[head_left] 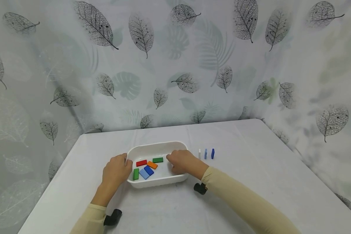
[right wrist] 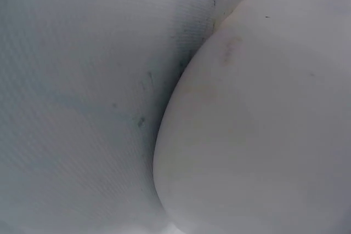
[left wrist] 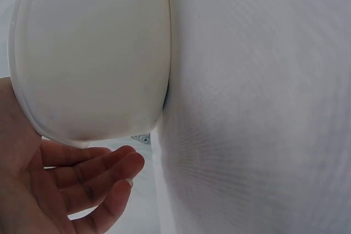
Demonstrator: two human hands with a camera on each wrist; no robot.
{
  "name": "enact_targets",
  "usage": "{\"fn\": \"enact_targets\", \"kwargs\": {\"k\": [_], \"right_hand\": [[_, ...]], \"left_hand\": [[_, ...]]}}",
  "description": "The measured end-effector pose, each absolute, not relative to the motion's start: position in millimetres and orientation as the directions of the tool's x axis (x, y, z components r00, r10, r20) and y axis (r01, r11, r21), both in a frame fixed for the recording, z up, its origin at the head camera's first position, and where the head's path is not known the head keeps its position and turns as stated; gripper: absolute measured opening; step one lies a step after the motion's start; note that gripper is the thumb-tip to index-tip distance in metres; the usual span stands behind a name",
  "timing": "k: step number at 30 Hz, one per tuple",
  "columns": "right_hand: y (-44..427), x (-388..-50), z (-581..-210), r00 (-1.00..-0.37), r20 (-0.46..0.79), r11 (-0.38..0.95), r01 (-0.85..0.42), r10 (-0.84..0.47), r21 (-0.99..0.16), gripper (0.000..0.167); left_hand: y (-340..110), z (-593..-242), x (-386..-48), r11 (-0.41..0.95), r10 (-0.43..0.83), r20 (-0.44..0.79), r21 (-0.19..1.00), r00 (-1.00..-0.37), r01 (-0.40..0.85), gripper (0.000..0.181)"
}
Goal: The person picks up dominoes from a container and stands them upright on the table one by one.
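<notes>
In the head view a white oval-cornered tray [head_left: 161, 181] stands on the table. My left hand [head_left: 117, 169] holds its left end, the thumb at the rim; the left wrist view shows that hand's loosely curled fingers [left wrist: 104, 182] outside the wall. My right hand [head_left: 184, 161] reaches over the right end into the tray, fingers bent downward; whether they hold anything is hidden. Flat in the tray lie a red domino block [head_left: 141, 163], an orange block [head_left: 152, 165], green blocks [head_left: 158, 160], a dark blue block [head_left: 148, 170] and a light blue block [head_left: 144, 174].
Right of the tray, a white block [head_left: 199, 153], a light blue block [head_left: 205, 153] and a dark blue block [head_left: 212, 153] stand upright in a spaced row. The table [head_left: 251, 156] has a white cloth. Leaf-patterned curtains [head_left: 169, 65] hang behind and at the sides.
</notes>
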State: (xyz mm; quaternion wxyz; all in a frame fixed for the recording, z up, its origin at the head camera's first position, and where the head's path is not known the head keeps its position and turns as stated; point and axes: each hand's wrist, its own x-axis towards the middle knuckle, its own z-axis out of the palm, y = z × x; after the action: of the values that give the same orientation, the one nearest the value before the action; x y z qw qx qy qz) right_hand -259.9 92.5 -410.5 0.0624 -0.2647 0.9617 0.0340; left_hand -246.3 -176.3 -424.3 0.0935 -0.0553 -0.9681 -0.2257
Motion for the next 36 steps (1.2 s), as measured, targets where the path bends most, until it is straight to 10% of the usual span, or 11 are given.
{"fn": "enact_targets", "kwargs": {"k": [36], "right_hand": [[99.3, -261.3, -417.2, -0.859, 0.165, 0.837, -0.510, -0.484, -0.197, 0.007]], "left_hand": [[-174.8, -423.3, -244.2, 0.894, 0.067, 0.214, 0.420, -0.975, 0.153, 0.033]]}}
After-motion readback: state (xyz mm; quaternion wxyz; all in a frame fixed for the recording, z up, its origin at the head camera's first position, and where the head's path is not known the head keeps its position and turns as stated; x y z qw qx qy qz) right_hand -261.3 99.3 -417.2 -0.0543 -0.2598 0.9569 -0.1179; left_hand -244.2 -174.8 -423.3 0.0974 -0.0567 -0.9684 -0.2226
